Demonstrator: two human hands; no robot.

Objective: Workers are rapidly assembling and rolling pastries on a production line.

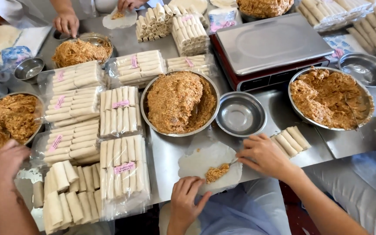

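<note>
A thin round white wrapper lies flat on the steel table in front of me. On its near right part sits a small lump of brown shredded filling. My right hand grips a small spoon whose tip touches the lump. My left hand rests on the wrapper's near edge, fingers loosely spread, holding nothing. Three finished rolls lie just beyond my right hand.
A big bowl of filling and an empty steel bowl stand behind the wrapper. A second filling bowl and a scale are right. Bagged rolls cover the left. Another person's arm is lower left; other hands work opposite.
</note>
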